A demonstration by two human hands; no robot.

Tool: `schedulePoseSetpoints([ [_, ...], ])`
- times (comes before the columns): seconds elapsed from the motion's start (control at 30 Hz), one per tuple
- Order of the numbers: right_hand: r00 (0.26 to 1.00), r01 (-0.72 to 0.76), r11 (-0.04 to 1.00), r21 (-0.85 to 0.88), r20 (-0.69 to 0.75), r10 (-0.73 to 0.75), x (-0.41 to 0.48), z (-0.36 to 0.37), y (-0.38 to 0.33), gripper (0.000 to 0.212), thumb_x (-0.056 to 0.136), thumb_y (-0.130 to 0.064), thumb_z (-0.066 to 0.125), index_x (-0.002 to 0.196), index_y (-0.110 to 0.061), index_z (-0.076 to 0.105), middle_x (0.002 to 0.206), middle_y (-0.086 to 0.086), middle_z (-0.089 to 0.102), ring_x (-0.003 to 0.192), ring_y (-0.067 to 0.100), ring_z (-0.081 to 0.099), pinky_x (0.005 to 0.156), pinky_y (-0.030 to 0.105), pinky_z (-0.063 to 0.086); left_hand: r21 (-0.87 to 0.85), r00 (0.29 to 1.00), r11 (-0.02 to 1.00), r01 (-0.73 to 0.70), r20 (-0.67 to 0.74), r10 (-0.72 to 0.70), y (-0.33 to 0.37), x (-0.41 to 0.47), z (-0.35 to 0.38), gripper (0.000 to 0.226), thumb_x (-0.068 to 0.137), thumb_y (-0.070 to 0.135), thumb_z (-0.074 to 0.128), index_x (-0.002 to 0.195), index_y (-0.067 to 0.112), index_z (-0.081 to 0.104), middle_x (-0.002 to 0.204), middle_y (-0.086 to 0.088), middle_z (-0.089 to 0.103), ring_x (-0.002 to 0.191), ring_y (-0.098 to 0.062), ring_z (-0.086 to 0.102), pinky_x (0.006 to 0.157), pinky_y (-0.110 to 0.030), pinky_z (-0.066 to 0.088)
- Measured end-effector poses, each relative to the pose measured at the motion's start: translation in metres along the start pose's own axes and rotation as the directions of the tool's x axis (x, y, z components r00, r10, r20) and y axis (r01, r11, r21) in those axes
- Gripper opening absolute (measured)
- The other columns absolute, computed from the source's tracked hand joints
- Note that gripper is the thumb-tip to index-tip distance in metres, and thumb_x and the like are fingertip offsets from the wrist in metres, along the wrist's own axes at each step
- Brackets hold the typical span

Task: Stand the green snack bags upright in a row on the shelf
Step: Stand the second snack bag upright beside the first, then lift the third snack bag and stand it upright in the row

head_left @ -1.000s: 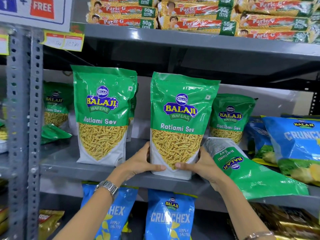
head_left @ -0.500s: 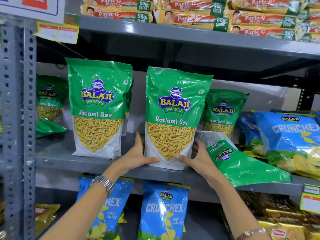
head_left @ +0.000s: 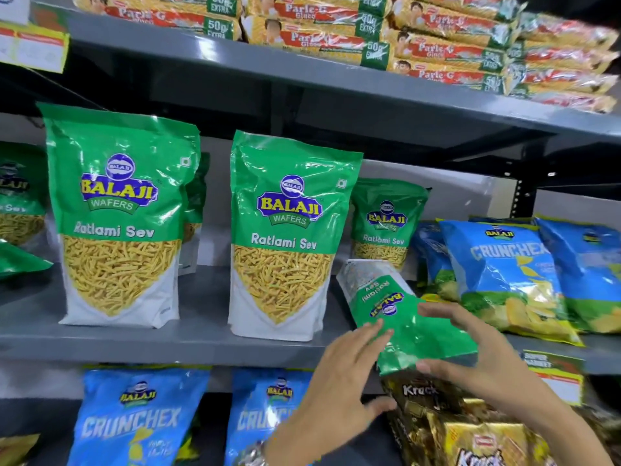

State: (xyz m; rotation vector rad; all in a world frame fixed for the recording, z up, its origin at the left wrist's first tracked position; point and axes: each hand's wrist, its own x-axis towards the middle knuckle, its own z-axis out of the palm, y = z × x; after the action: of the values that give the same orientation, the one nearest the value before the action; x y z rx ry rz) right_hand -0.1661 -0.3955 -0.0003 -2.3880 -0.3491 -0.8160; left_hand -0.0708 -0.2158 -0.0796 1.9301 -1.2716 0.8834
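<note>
Two large green Ratlami Sev bags stand upright on the grey shelf [head_left: 201,341]: one at the left [head_left: 117,213], one in the middle [head_left: 285,237]. A smaller green bag [head_left: 386,223] stands behind, to the right. A further green bag [head_left: 403,331] lies flat, upside down, its top end hanging over the shelf's front edge. My right hand [head_left: 470,348] grips that end, thumb under it and fingers on top. My left hand [head_left: 349,375] is spread open, its fingertips at the bag's left edge.
Blue Crunchex bags [head_left: 504,270] lean at the right of the same shelf. More green bags [head_left: 16,196] sit at the far left. Parle-G packs [head_left: 336,38] fill the shelf above. Below hang blue Crunchex bags [head_left: 134,418] and gold Krack Jack packs [head_left: 470,438].
Both hands let go of the middle upright bag, which stays standing, and moved right to the bag lying flat. My right hand has taken hold of its end.
</note>
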Motion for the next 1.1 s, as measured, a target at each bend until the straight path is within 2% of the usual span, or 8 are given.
schedulePoseSetpoints([
  [0.17,1.0,-0.011,1.0,-0.028,-0.011,0.01,-0.006,-0.007,0.02,0.066,0.052,-0.048,0.077,0.114,-0.045,0.053,0.123,-0.028,0.052,0.114,-0.022,0.036,0.085,-0.005,0.025,-0.221,0.969,0.97,0.098,-0.2,-0.144,-0.004,0.026,0.011,0.045,0.065,0.014,0.06,0.109,0.025,0.067,0.118,0.02,0.057,0.117,0.014,0.042,0.102,-0.014,0.033],
  [0.23,0.999,-0.02,0.999,-0.032,-0.041,0.019,-0.002,-0.005,0.028,0.059,0.058,-0.039,0.082,0.111,-0.042,0.057,0.123,-0.021,0.054,0.114,-0.019,0.038,0.086,-0.005,0.026,-0.216,0.953,0.972,0.091,-0.263,-0.147,-0.006,0.035,0.008,0.047,0.063,0.004,0.061,0.105,0.023,0.07,0.11,0.021,0.062,0.11,0.015,0.048,0.099,-0.016,0.039],
  [0.33,0.979,0.067,0.998,-0.015,-0.19,-0.068,0.011,0.0,0.036,0.035,0.061,-0.056,0.071,0.093,-0.041,0.065,0.102,-0.029,0.065,0.109,-0.007,0.052,0.09,0.004,0.035,-0.244,0.937,0.965,0.095,-0.304,-0.17,-0.007,0.052,0.003,0.044,0.065,-0.003,0.067,0.103,0.02,0.071,0.105,0.018,0.064,0.103,0.009,0.056,0.096,-0.02,0.044],
  [0.5,0.891,0.161,0.977,-0.137,-0.405,-0.204,0.042,-0.013,0.03,0.013,0.071,-0.029,0.068,0.082,-0.034,0.071,0.074,-0.031,0.063,0.083,0.008,0.058,0.076,0.016,0.043,-0.36,0.891,0.931,0.057,-0.402,-0.21,0.006,0.08,-0.011,0.031,0.073,0.007,0.073,0.101,0.02,0.071,0.104,0.013,0.068,0.099,0.004,0.062,0.09,-0.02,0.048],
  [0.63,0.857,0.176,0.963,-0.204,-0.45,-0.252,0.086,-0.041,0.011,0.012,0.075,-0.024,0.069,0.085,-0.021,0.075,0.08,-0.012,0.065,0.083,0.013,0.06,0.078,0.027,0.045,-0.546,0.901,0.825,0.143,-0.274,-0.337,0.001,0.091,-0.016,0.076,0.07,0.022,0.078,0.134,0.026,0.038,0.127,0.024,0.049,0.119,0.008,0.047,0.098,-0.011,0.037],
  [0.73,0.846,0.17,0.954,-0.246,-0.46,-0.269,0.129,-0.07,0.001,0.017,0.076,-0.033,0.067,0.087,-0.023,0.075,0.085,-0.007,0.071,0.086,0.018,0.064,0.081,0.039,0.049,-0.498,0.912,0.828,0.26,-0.155,-0.379,-0.015,0.097,-0.008,0.099,0.066,0.026,0.08,0.143,0.023,0.017,0.131,0.032,0.026,0.121,0.018,0.03,0.094,0.003,0.023],
  [0.93,0.887,0.141,0.95,-0.278,-0.39,-0.246,0.2,-0.096,-0.008,0.01,0.076,-0.03,0.07,0.082,-0.023,0.073,0.076,-0.002,0.07,0.082,0.018,0.066,0.079,0.041,0.052,-0.498,0.896,0.77,0.398,0.031,-0.443,-0.039,0.109,0.008,0.085,0.073,0.021,0.075,0.138,0.025,0.019,0.122,0.031,0.024,0.118,-0.001,0.032,0.072,0.012,0.024],
  [1.1,0.891,0.027,0.945,-0.325,-0.421,-0.17,0.23,-0.08,0.006,0.02,0.081,-0.034,0.065,0.095,-0.021,0.071,0.096,0.004,0.073,0.098,0.023,0.062,0.074,0.033,0.045,-0.529,0.89,0.746,0.405,0.042,-0.454,-0.058,0.118,0.026,0.083,0.077,0.015,0.072,0.127,0.042,0.011,0.123,0.038,0.025,0.124,0.005,0.027,0.084,0.006,0.028],
])
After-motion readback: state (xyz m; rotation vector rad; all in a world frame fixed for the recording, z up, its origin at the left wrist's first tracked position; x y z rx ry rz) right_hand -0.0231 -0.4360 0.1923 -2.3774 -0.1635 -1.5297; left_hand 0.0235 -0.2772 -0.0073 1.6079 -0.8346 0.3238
